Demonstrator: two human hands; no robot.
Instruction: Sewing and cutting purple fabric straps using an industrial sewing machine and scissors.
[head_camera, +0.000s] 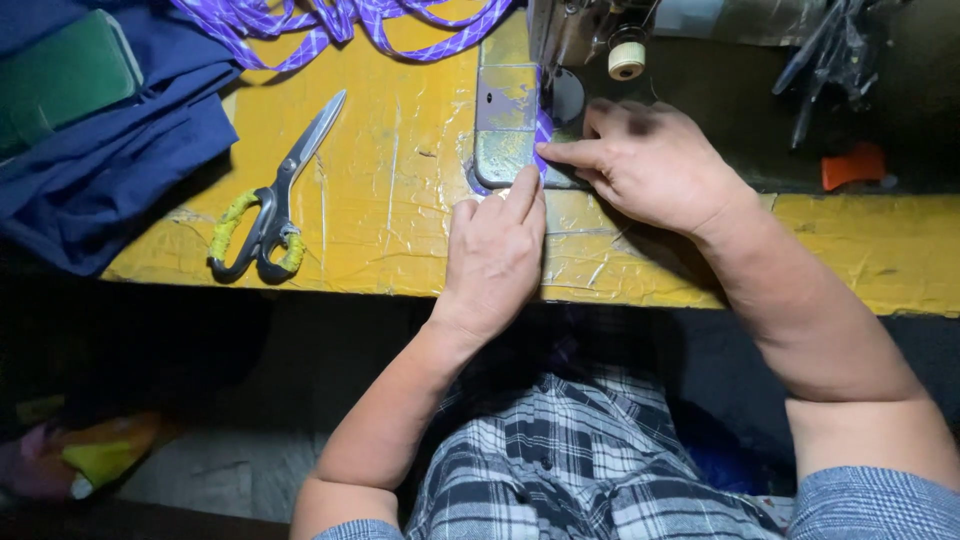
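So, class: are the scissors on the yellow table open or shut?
Shut. The scissors lie flat with both blades together in one point and the wrapped handle loops side by side, apart from either hand.
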